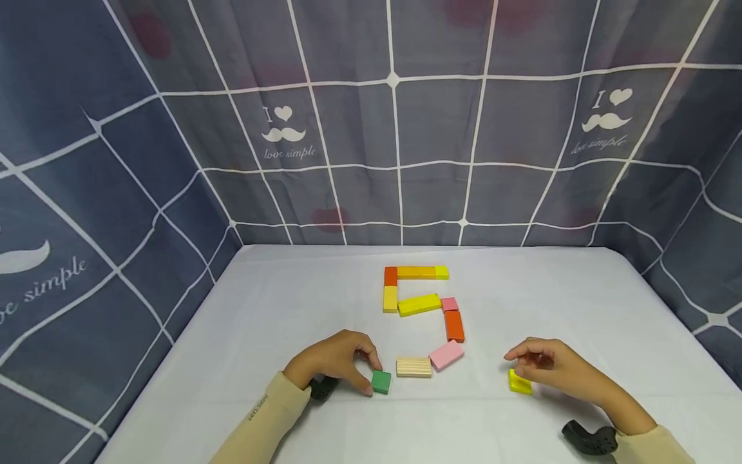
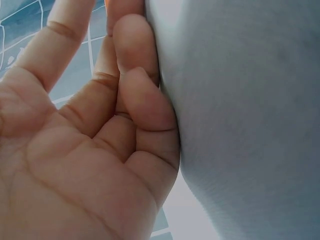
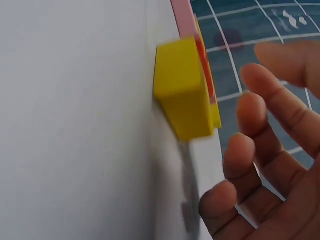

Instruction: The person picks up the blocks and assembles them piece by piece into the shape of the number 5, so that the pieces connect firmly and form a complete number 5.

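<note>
On the near side of the white table my left hand [image 1: 342,361] pinches a small green block [image 1: 380,381], thumb at its lower left corner and index finger at its far edge. In the left wrist view the palm and curled fingers [image 2: 145,100] show, and the green block is hidden. My right hand [image 1: 556,367] hovers by a small yellow block [image 1: 520,382], its fingers loosely bent. A gap shows between those fingers and the yellow block [image 3: 182,90] in the right wrist view. Just right of the green block lies a ridged wooden block [image 1: 414,367].
A winding line of blocks runs away from me: pink block [image 1: 447,356], red block [image 1: 455,327], small pink block [image 1: 449,304], yellow block [image 1: 420,305], then yellow and orange ones around a far corner [image 1: 391,277]. A grey gridded curtain [image 1: 435,129] hangs behind the table.
</note>
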Demonstrator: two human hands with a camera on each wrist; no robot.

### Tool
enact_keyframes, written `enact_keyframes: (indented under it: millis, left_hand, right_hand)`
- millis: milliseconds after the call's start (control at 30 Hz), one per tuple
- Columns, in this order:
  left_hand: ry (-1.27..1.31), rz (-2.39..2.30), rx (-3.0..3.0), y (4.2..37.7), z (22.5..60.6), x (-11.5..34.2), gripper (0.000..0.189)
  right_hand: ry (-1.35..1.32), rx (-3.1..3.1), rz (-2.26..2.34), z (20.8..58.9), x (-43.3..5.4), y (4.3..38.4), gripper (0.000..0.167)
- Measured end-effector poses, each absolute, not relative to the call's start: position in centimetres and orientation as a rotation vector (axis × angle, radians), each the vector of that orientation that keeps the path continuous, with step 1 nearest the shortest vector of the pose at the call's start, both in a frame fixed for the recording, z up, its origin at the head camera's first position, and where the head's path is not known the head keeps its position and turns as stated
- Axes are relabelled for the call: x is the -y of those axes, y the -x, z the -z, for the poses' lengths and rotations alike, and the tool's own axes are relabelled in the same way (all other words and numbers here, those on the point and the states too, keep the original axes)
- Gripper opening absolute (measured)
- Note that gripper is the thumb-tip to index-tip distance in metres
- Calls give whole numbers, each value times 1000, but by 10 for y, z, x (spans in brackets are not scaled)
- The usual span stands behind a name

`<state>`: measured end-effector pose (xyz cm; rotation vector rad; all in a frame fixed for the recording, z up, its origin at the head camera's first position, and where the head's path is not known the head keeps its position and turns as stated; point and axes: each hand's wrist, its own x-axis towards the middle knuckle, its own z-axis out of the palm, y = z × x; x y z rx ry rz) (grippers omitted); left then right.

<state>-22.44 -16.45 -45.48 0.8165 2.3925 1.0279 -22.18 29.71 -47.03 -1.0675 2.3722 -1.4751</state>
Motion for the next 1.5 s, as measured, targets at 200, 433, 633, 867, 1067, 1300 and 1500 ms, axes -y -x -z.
enact_keyframes:
  millis: [200, 433, 633, 867, 1067, 1300, 1500]
  left_hand:
    - [-793, -1035, -2395, 223, 459, 153, 28]
    - [-841, -1046, -2400, 223, 458, 158, 28]
    - [-824, -1041, -2391, 220, 457, 167, 30]
    - [-816, -1043, -2412, 222, 455, 167, 31]
    - [-837, -1047, -2417, 224, 451, 167, 29]
    - [-822, -1058, -2458, 224, 451, 168, 28]
    - [-817, -1088, -2475, 224, 452, 166, 27]
  right_hand:
    - [1100, -2328, 1410, 474, -324, 221, 31]
    - [1143, -2351, 1381, 480, -327, 221, 37]
    - [1105, -2398, 1343, 483, -318, 217, 35]
    - [1114, -2469, 1313, 480, -316, 215, 32]
    - [1100, -2483, 1296, 478, -316, 218, 31]
    - [1092, -2493, 1297, 480, -314, 220, 31]
    - [1071, -2504, 1286, 482, -314, 216, 31]
